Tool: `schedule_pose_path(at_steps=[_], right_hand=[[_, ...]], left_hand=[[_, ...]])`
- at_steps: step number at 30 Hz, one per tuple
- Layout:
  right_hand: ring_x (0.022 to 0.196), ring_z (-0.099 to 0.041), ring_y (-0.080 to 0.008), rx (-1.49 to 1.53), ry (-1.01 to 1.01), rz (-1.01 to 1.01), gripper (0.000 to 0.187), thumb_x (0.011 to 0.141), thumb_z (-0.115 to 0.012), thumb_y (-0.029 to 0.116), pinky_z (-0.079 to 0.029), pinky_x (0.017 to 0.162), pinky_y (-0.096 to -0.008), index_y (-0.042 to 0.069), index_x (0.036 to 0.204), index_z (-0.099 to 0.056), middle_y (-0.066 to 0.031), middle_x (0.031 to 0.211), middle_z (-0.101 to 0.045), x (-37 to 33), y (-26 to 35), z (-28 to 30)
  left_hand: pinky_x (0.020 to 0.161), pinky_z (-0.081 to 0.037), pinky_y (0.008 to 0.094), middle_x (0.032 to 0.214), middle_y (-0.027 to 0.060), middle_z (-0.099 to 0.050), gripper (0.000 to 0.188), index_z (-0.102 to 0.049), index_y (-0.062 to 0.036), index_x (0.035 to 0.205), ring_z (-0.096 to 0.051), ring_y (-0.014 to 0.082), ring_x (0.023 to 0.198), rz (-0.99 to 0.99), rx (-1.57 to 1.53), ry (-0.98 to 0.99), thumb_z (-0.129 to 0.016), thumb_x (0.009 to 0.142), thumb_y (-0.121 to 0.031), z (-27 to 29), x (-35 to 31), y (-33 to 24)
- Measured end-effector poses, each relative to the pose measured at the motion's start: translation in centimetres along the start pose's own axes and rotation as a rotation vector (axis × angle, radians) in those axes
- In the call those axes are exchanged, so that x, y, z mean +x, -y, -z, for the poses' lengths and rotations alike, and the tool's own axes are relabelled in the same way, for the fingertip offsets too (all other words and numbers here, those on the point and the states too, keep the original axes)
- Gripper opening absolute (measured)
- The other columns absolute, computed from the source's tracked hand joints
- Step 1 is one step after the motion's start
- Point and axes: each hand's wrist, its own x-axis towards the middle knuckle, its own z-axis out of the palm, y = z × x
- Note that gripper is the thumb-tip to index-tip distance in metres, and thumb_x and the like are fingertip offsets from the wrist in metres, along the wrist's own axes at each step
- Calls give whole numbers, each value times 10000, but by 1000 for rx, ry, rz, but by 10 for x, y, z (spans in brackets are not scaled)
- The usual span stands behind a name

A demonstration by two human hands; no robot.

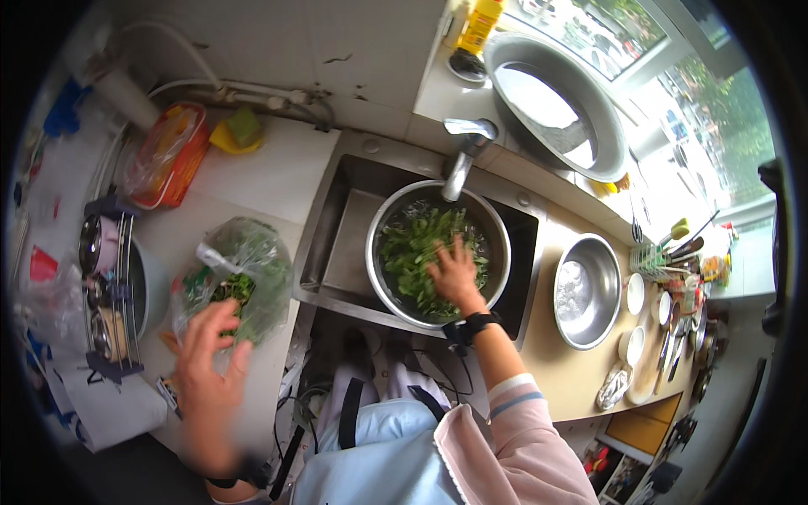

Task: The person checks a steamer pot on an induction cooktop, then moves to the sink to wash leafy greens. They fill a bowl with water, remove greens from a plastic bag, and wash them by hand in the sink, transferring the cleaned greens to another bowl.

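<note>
A steel bowl stands in the sink, holding leafy greens in water. On top of the greens lies my right hand, palm down with its fingers spread. The faucet reaches over the bowl's far rim. To the left, on the counter, a clear plastic bag has more green leaves inside. My left hand, slightly blurred, is at the near side of this bag with its fingers apart and nothing gripped. Whether its fingertips touch the bag, I cannot tell.
An orange-red container and a yellow-green sponge sit at the back left. Far left is a metal rack. Right of the sink are an empty steel basin, several white bowls and utensils. A large metal basin rests on the window ledge.
</note>
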Motion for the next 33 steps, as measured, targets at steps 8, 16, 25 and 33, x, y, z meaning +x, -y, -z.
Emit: schedule_pose_path(at_steps=[8,16,25,33], right_hand=[[1358,-263,-447,-207,134,11,649,805,-643,380,-277,1046,-628,269,1405,-421,-178,1533,-212,17,-7,-31],[1314,-335,-435,-36,82,202,771,708,-726,458,-268,1050,-602,213,1380,-438,-196,1457,-347,21,-33,-7],[1029,-602,-234,1023,-80,-90,427,752,-652,-48,-443,951,-322,30,1168,-600,-114,1088,-651,26,-25,-6],[930,-533,-75,1436,-127,-124,315,793,-508,-138,-414,849,-211,35,1042,-594,21,966,-605,-1,-28,44]], left_hand=[[867,-530,325,1371,143,-382,615,-339,-57,1429,-558,231,1138,24,-455,709,-623,883,-39,-175,40,-1],[1089,-252,567,1536,174,-131,1077,-27,-113,1518,-260,328,1385,717,-774,664,-718,777,-478,-318,97,27],[947,-405,523,1281,60,-534,523,-462,-145,1305,-511,239,1176,1006,-1412,476,-551,921,-489,-395,100,37],[870,-460,313,1097,16,-594,279,-540,-107,1142,-569,136,984,531,-1311,302,-647,887,-141,-363,103,-2]])
